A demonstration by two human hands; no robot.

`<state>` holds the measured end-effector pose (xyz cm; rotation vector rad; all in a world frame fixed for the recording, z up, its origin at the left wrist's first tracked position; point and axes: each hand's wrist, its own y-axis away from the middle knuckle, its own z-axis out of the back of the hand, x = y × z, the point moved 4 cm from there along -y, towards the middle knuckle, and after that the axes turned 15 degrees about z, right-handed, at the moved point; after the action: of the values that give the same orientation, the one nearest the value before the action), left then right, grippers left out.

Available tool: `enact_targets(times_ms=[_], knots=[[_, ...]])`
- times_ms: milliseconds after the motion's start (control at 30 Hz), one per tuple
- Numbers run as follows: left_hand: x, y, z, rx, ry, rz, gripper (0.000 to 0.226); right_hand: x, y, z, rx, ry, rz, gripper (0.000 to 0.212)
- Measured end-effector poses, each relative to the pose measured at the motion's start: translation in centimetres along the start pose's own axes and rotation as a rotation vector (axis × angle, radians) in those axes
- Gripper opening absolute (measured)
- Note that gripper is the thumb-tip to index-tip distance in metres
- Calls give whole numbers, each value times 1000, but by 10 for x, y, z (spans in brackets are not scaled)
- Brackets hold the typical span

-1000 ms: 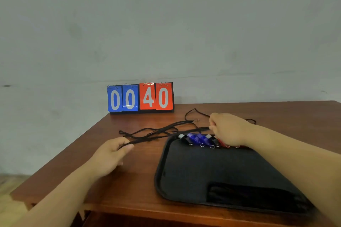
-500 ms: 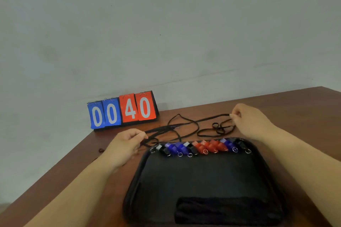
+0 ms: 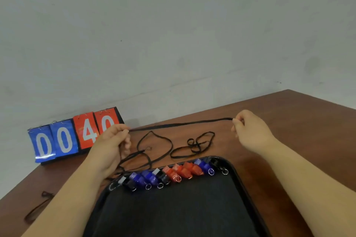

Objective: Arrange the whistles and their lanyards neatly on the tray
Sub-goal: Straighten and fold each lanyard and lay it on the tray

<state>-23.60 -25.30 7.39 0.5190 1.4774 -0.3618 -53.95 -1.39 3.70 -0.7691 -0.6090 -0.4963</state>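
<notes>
A black tray (image 3: 240, 175) lies on the brown table in front of me. Along its far edge sits a row of several whistles (image 3: 173, 174), black, blue and red, each with a metal ring. A black lanyard (image 3: 181, 124) is stretched taut between my hands above the table. My left hand (image 3: 110, 146) pinches its left end and also holds more cord that hangs down. My right hand (image 3: 248, 128) pinches its right end. Other loose black lanyards (image 3: 194, 144) lie tangled on the table behind the tray.
A flip scoreboard (image 3: 63, 138) reading 00 40 stands at the back left against the wall. A dark cord (image 3: 36, 209) lies on the table at the near left. The table's right corner (image 3: 289, 91) is near my right hand.
Both hands have lifted and moved apart, pulling one lanyard straight between them. The view has tilted and moved closer to the tray.
</notes>
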Motion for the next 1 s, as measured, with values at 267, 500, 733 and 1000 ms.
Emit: enact_targets(times_ms=[267,500,733,1000], knots=[[21,1,29,164,302,63,24,12,6,-8,14,58,-9,24],[16,9,36,217,559,122,11,64,-6,-30,85,87,92,14],[13,17,30,235,433,91,18,121,2,-38,92,-150,175,5],[5,37,14,657,279,-57,83,116,23,-26,93,-397,171,10]])
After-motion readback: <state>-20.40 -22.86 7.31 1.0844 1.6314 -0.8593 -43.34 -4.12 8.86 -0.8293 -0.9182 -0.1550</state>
